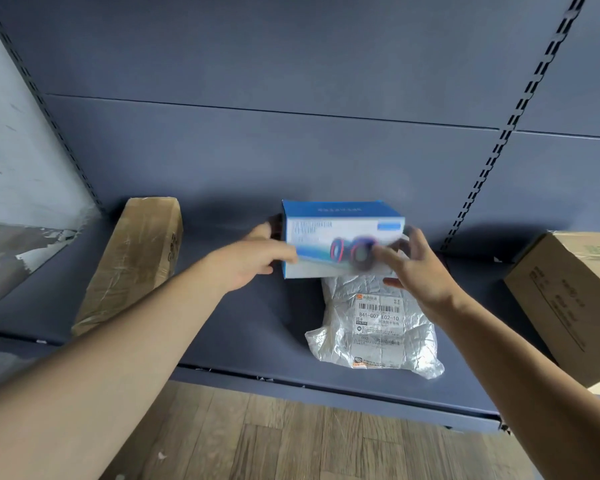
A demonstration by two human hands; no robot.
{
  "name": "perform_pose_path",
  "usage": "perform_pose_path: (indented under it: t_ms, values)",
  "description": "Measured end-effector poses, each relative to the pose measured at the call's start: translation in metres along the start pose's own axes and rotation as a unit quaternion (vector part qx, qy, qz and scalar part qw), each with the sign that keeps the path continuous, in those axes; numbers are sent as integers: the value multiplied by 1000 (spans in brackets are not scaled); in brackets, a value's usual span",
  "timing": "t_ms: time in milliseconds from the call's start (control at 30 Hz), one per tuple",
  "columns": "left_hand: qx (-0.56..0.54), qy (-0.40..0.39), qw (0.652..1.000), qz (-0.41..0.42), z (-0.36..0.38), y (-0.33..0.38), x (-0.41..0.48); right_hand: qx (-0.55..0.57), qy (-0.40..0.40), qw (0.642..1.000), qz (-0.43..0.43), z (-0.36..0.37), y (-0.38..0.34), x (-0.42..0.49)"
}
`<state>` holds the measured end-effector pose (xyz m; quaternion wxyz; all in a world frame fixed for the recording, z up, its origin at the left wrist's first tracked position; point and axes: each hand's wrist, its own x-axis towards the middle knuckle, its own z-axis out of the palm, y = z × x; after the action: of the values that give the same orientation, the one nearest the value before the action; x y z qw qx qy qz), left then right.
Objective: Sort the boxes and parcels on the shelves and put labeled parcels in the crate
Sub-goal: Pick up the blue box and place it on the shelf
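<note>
A blue and white printed box (336,230) is in the middle of the dark blue shelf (264,327), its lower edge over the top of a silver wrapped parcel (374,327) with a white shipping label. My left hand (253,261) grips the box's left end, thumb on the front face. My right hand (416,268) is at the box's right end with fingers spread and straight, fingertips touching its front. Whether the box rests on the shelf or is lifted is unclear.
A long brown taped carton (132,261) lies at the shelf's left. A larger brown cardboard box (575,299) stands at the right edge. Slotted uprights flank the back panel. Wood-pattern floor (291,441) lies below the shelf's front lip.
</note>
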<state>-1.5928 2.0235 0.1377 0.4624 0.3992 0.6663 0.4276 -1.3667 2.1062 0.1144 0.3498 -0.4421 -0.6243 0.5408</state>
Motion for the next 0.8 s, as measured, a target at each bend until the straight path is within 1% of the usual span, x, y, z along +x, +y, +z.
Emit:
perform_pose_path:
  t_ms: [67,133,233,300,400,500,567,633,667,700,800]
  values:
    - [92,30,994,41,2,-6,0,-5,-18,999,-26,1,3,-2]
    - [139,57,986,76,4,-10,-1,-27,-38,998,-44,5,6,-4]
    - [151,78,978,117,-1,-22,-2,-51,-50,995,-68,12,6,-5]
    - [155,76,976,134,-8,-29,-4,-65,-53,994,-72,20,5,-4]
    - [162,58,979,106,-26,-41,-2,-116,-53,990,-53,39,6,-1]
    - [163,57,983,57,-50,-57,0,-213,-63,975,-23,62,14,6]
    - [198,93,975,35,-60,-68,0,-246,-84,966,0,81,19,7]
    - [251,146,957,19,-64,-79,-1,-268,-103,958,13,98,26,7]
    - [271,152,950,20,-64,-83,-2,-289,-110,951,21,105,29,6]
    - [292,140,946,25,-63,-88,-3,-318,-118,940,34,110,29,5]
    - [376,60,924,10,-62,-98,0,-375,-125,917,50,119,31,0]
